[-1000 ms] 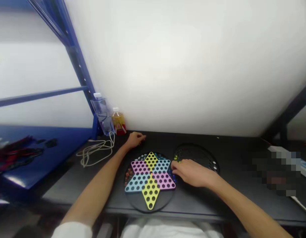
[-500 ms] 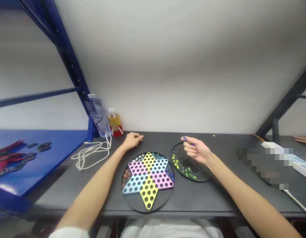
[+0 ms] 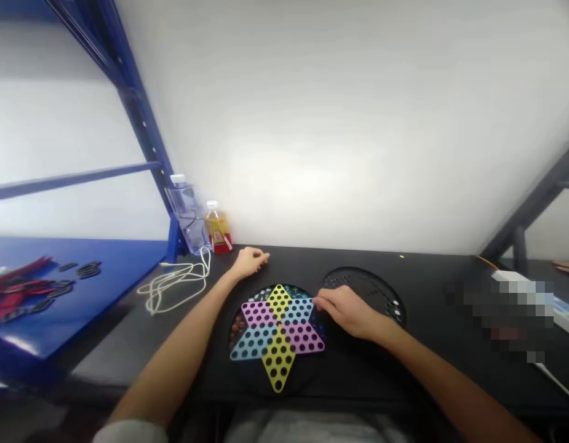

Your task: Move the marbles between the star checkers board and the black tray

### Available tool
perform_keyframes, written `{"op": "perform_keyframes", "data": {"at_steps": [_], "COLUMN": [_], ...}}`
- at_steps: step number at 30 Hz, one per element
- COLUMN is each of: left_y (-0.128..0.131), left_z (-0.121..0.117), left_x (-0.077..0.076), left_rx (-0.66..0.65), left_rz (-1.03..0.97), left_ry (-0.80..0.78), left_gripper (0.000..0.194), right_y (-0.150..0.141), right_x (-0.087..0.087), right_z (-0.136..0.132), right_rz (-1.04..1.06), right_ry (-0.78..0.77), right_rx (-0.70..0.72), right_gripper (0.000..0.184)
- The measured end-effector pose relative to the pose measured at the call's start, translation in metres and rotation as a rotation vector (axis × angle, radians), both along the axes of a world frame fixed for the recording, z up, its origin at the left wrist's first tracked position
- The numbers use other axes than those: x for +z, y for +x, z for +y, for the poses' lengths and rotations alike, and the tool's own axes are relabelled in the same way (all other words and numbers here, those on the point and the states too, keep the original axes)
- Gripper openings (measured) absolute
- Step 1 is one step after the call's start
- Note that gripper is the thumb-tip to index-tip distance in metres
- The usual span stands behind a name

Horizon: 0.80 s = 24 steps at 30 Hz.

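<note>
A Chinese checkers board with a yellow, pink and blue star lies before me. Marbles sit in the gaps around its star; the orange ones are at its left. My right hand is over the board's right edge by the blue marbles, fingers closed in a pinch. A blue marble was in these fingers a moment ago; the fingers now hide what they hold. Partly behind this hand lies a second round black tray. My left hand rests on the table beyond the board, loosely curled, with nothing visible in it.
White cable lies coiled at left, near a clear water bottle and a yellow-red bottle. A blue table with red straps adjoins on the left. At right are a pixelated item and a white power strip.
My right hand has moved left and down from above the second tray to the star board's right edge. My left hand stays in place. The view has shifted slightly and the table looks darker.
</note>
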<state>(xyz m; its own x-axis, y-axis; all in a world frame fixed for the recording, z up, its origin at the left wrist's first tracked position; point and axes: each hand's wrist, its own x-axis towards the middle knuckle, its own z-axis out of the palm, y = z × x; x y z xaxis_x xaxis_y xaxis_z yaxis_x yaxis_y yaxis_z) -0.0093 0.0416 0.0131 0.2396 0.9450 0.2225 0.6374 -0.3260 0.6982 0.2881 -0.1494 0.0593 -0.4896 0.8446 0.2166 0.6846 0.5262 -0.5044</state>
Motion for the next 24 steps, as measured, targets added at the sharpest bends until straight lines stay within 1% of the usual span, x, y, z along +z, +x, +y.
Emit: {"op": "perform_keyframes", "data": {"at_steps": [3, 6, 8, 10, 14, 16, 17, 18, 20, 21, 24], "left_y": [0.0, 0.0, 0.001, 0.001, 0.001, 0.002, 0.002, 0.002, 0.002, 0.002, 0.001], "left_z": [-0.002, -0.003, -0.003, -0.003, -0.003, -0.003, -0.003, -0.003, -0.004, -0.004, -0.003], "left_x": [0.001, 0.001, 0.001, 0.001, 0.001, 0.001, 0.001, 0.002, 0.002, 0.002, 0.002], "left_rx": [0.005, 0.005, 0.006, 0.005, 0.007, 0.003, -0.001, -0.002, -0.003, -0.002, -0.001], "left_rz": [-0.002, -0.019, -0.022, -0.015, -0.008, -0.01, -0.01, -0.012, -0.016, -0.017, -0.016], "left_ry": [-0.001, -0.004, -0.009, -0.007, 0.001, -0.005, -0.006, -0.007, -0.005, -0.003, -0.004], "left_gripper": [0.043, 0.042, 0.042, 0.042, 0.042, 0.043, 0.043, 0.043, 0.042, 0.042, 0.042], "right_y": [-0.002, -0.007, -0.012, -0.017, -0.018, -0.014, -0.01, -0.006, 0.005, 0.01, 0.024], "right_x": [0.011, 0.014, 0.012, 0.009, 0.005, 0.004, 0.004, 0.003, 0.002, 0.002, -0.001], "right_z": [-0.011, -0.018, -0.021, -0.024, -0.025, -0.021, -0.018, -0.014, -0.004, 0.001, 0.017], "right_rz": [-0.351, -0.552, -0.612, -0.629, -0.561, -0.455, -0.367, -0.252, 0.056, 0.238, 0.788], "right_ry": [0.062, 0.078, 0.082, 0.087, 0.04, -0.015, -0.046, -0.084, -0.201, -0.293, -0.655], "right_rx": [0.042, 0.039, 0.033, 0.025, -0.006, -0.022, -0.027, -0.033, -0.042, -0.044, 0.001], "right_gripper": [0.037, 0.037, 0.037, 0.035, 0.031, 0.027, 0.024, 0.021, 0.018, 0.018, 0.024]}}
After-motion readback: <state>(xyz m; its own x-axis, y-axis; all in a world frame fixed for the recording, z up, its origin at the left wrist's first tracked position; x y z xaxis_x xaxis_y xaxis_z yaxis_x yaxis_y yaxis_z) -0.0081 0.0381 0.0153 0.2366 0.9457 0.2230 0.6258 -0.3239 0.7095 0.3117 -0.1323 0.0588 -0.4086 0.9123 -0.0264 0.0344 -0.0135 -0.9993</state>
